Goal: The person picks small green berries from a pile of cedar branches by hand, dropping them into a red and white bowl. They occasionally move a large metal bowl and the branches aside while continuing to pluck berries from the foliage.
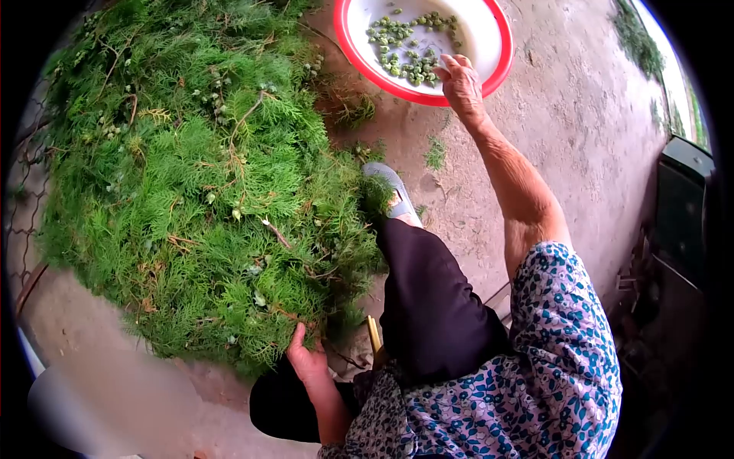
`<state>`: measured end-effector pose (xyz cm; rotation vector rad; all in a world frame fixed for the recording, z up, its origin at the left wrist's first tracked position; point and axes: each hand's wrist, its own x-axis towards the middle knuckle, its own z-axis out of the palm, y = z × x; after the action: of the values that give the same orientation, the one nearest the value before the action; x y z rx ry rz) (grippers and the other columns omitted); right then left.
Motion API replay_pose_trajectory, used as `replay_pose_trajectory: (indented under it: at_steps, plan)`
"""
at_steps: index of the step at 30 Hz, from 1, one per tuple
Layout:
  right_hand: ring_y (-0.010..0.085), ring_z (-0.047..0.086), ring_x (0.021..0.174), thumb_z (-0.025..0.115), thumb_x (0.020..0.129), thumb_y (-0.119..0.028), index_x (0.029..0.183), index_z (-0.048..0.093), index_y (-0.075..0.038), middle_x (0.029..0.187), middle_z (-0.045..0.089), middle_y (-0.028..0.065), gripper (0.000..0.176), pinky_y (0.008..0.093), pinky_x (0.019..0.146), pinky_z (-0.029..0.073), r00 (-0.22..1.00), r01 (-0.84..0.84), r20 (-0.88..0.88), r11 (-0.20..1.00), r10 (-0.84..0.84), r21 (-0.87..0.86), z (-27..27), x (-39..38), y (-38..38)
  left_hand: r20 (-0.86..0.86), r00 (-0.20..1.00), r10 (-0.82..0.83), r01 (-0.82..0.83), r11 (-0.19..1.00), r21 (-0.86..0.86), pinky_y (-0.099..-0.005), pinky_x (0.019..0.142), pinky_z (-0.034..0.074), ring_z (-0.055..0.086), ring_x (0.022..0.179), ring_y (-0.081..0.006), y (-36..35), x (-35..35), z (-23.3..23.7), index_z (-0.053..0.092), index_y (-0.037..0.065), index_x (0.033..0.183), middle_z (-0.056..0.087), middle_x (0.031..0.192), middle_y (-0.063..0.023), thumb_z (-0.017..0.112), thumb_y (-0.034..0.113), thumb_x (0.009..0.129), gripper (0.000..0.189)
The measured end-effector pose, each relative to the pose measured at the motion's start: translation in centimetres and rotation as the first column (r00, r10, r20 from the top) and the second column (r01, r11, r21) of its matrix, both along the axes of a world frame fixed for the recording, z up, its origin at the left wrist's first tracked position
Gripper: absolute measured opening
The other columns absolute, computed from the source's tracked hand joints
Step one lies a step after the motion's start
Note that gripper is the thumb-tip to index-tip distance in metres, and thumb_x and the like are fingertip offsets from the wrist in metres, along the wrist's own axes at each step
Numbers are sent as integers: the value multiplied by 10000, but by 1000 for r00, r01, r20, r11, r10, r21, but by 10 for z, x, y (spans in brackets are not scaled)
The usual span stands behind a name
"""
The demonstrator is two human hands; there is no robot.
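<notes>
A big heap of green evergreen branches [222,183] with small green cones on them fills the left side. At its lower edge, my left hand [310,361] is closed on an evergreen branch [264,333]; its thumb shows and the other fingers are hidden by the sprigs. My right hand [462,86] is stretched out over the near rim of a white basin [478,30] with a red rim. Its fingers are bent and drawn together, and what they hold, if anything, cannot be made out. Several green cones [417,69] lie in the basin.
My shoe [388,183] rests on the concrete floor [566,99] against the heap. Loose green sprigs [436,153] lie on the floor near the basin. A yellow stick-like piece [374,334] shows by my leg. At the right stands a dark box-like object [684,206].
</notes>
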<state>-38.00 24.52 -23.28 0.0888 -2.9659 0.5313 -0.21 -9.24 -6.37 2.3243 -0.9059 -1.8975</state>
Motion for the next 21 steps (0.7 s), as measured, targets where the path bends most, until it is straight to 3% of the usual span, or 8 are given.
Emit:
replay_pose_trajectory:
  at_steps: [2, 4, 6, 7, 10, 13, 18, 21]
  plan:
    - [319, 568, 877, 602, 791, -339, 1030, 585, -67, 982, 554, 190, 362, 393, 743, 467, 990, -76, 115, 994, 85, -79, 0, 12, -6, 26, 999, 22, -22, 1000, -12, -299, 732, 452, 548, 852, -170, 4, -4, 4, 543, 69, 1055, 574, 977, -26, 620, 88, 769, 297]
    - [306, 531, 980, 590, 765, -439, 1076, 552, -66, 1006, 558, 167, 487, 430, 804, 425, 947, -269, 203, 959, 248, 84, 1, 27, -13, 58, 997, 41, -40, 999, -25, -292, 709, 471, 564, 824, -169, 7, -7, 6, 548, 60, 1048, 583, 960, -31, 625, 69, 763, 295]
    - [275, 551, 913, 524, 821, -322, 1033, 544, -94, 935, 575, 121, 312, 406, 759, 411, 904, -333, 326, 934, 277, 130, -12, 36, -9, 52, 998, 27, -25, 999, -45, -287, 696, 470, 563, 812, -168, 7, -5, 5, 548, 63, 1050, 578, 962, -28, 627, 76, 764, 298]
    - [275, 551, 913, 524, 821, -322, 1033, 544, -94, 935, 575, 121, 312, 406, 759, 411, 903, -332, 330, 935, 276, 127, -17, 41, -6, 56, 998, 26, -23, 999, -47, -287, 696, 470, 563, 812, -168, 8, -5, 6, 548, 63, 1050, 578, 962, -28, 627, 76, 764, 298]
    - [276, 552, 783, 389, 819, -97, 874, 511, -92, 782, 561, 98, 134, 414, 700, 393, 924, -289, 299, 947, 237, 142, -16, 60, -5, 27, 998, 51, -49, 997, -55, -291, 705, 468, 561, 820, -175, 9, -7, 7, 542, 66, 1070, 574, 974, -30, 623, 99, 773, 310]
    - [274, 548, 747, 404, 816, -109, 860, 513, -94, 762, 557, 100, 119, 402, 686, 395, 917, -290, 314, 952, 246, 101, -13, 109, 3, -6, 999, 39, -39, 995, -89, -314, 751, 436, 533, 866, -164, 7, -1, 3, 556, 63, 1060, 566, 1002, -22, 637, 156, 774, 312]
    - [264, 537, 787, 447, 783, -100, 846, 516, -93, 768, 541, 73, 94, 397, 646, 407, 891, -294, 369, 955, 264, 27, 13, 216, 15, 90, 996, -7, 31, 964, -266, -354, 812, 368, 467, 936, -152, 21, -10, 18, 586, 56, 1028, 545, 1044, -7, 691, 267, 733, 378]
    - [273, 531, 849, 529, 739, -119, 923, 530, -80, 845, 551, 88, 188, 399, 705, 415, 791, -335, 535, 942, 298, -29, 21, 257, 15, 65, 998, 9, 12, 947, -320, -349, 800, 386, 478, 931, -160, 26, -10, 24, 583, 59, 1037, 543, 1030, -22, 692, 272, 727, 391]
